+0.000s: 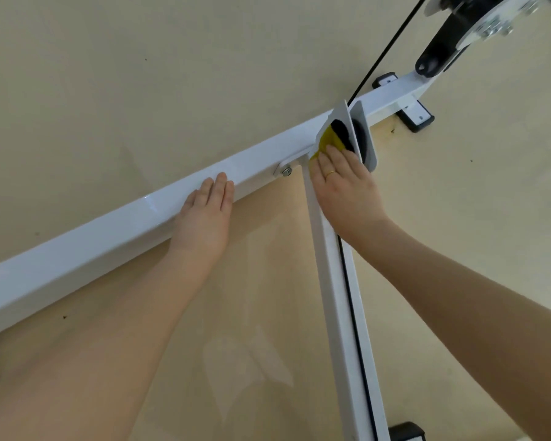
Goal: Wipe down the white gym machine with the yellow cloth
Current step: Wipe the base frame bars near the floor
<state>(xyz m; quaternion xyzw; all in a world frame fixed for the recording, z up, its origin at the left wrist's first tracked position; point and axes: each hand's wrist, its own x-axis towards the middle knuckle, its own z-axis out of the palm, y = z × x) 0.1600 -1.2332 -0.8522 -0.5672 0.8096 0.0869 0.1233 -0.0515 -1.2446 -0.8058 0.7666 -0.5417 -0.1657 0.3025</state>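
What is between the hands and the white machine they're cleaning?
Only the yellow cloth, pressed by the right hand against the pulley bracket. The left hand rests bare on the white beam; nothing visible blocks either.

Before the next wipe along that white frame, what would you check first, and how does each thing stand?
1. Yellow cloth under the right hand: ok, fingers press it flat against the white pulley plate.
2. Left hand bracing: ok, it rests flat on the long white beam.
3. Fingers away from the black cable: ok, the cable runs above the plate.
4. Cloth clear of the black pulley wheel: not ok, it touches the wheel.
5. Cloth clean enough: cannot tell, mostly hidden.
6. Bolt at the joint tight: cannot tell.
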